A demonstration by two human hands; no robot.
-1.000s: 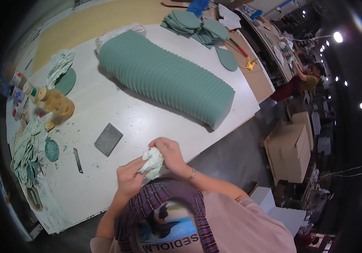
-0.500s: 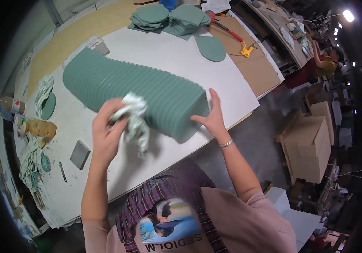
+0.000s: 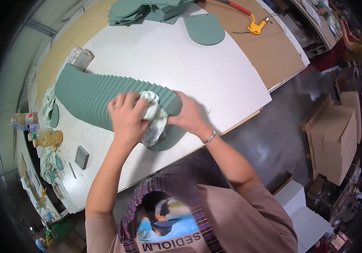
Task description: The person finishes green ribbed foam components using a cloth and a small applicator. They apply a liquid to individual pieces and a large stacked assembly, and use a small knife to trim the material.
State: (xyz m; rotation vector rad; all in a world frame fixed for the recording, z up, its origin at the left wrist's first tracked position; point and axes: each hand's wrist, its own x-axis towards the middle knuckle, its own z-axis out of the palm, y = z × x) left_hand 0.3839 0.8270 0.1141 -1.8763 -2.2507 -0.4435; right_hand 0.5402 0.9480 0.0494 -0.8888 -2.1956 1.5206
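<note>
At the far left, a plastic bottle (image 3: 32,118) and a jar (image 3: 48,138) with yellowish contents sit along the side of the white table (image 3: 227,84). Nearer the person is a heap of rags (image 3: 48,164), and just beyond the jar a crumpled rag (image 3: 48,103) touches a rounded green piece (image 3: 54,116). A thin dark strip (image 3: 72,170) and a grey block (image 3: 82,157) lie near each other on the table.

Next comes the long row of green slabs (image 3: 92,90), packed face to face and leaning, with a whitish block (image 3: 81,58) just beside its far end. The left hand (image 3: 128,114) is over the near end of the row, its fingers clamped on a bunched pale cloth (image 3: 154,120) that hangs against the slabs. Right of the cloth, the right hand (image 3: 189,114) touches the row's near end, thumb and fingers apart around its edge; whether it grips, I cannot tell. A metal band (image 3: 209,136) circles that wrist.

Across the table are stacked green slabs (image 3: 147,12), then a single slab (image 3: 205,29) lying flat, then a yellow air gun (image 3: 257,27) on brown board (image 3: 276,46). At the far right, another person (image 3: 337,55) works by a second table, and a cardboard box (image 3: 339,145) stands on the floor.
</note>
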